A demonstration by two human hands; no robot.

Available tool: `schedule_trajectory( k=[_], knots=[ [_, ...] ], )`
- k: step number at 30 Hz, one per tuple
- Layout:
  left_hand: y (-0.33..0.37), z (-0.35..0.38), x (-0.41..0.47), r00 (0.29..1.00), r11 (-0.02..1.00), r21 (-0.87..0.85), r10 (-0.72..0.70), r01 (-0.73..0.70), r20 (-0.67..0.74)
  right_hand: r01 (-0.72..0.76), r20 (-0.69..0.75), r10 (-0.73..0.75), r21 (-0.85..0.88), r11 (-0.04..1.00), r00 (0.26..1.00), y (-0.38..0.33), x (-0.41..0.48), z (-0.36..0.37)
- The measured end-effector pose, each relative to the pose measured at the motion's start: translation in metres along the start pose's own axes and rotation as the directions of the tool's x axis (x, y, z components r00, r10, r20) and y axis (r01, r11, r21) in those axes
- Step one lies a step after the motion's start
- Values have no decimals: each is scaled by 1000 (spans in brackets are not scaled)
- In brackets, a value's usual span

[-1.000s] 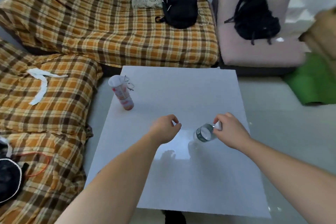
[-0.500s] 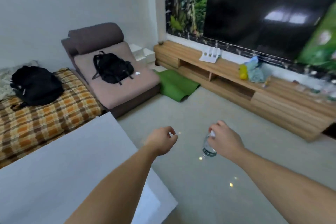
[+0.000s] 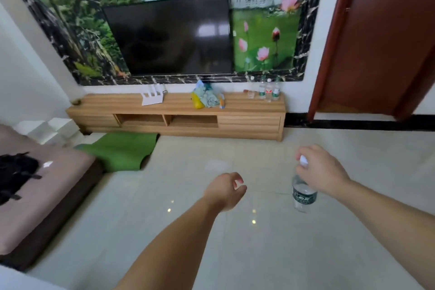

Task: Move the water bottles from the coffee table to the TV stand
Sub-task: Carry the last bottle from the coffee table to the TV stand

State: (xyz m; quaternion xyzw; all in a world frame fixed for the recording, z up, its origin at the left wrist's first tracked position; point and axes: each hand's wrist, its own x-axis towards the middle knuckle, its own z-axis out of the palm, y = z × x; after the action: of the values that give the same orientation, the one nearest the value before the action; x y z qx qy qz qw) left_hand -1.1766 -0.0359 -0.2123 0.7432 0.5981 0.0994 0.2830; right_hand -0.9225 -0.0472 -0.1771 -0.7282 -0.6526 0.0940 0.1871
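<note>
Ahead of the hands, three bottles (image 3: 268, 91) stand on the TV stand (image 3: 179, 110); right hand (image 3: 322, 168) grips a water bottle (image 3: 303, 195) by its cap, left hand (image 3: 224, 189) loosely curled, empty.

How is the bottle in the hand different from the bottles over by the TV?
The bottle in the hand hangs in the air over the floor, gripped at its cap by the right hand; the bottles on the TV stand stand upright on the wood. The held one is alone; those stand in a close group. Its label is dark green; one in the group has a red label. All are clear plastic with light caps.
</note>
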Motion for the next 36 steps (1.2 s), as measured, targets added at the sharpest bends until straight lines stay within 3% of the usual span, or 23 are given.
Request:
schedule_trajectory(
  k=[8,17,26,29,36],
  knots=[
    [66,-16,34,996,993,85,82,-79,-34,-45,20,45,26,999,999,36,15,-39],
    [49,-46,101,996,990,137,38,-26,-83,18,89,-36,192,981,995,15,93,-30],
    [12,-63,259,997,999,49,-14,17,-75,26,230,-56,132,991,972,12,239,13],
    [-1,-82,316,997,1000,12,-20,21,-72,47,276,-54,31,998,959,14,295,19],
    [5,-100,429,999,1000,-17,-11,11,-34,-21,262,24,-12,1000,965,37,397,28]
  ],
)
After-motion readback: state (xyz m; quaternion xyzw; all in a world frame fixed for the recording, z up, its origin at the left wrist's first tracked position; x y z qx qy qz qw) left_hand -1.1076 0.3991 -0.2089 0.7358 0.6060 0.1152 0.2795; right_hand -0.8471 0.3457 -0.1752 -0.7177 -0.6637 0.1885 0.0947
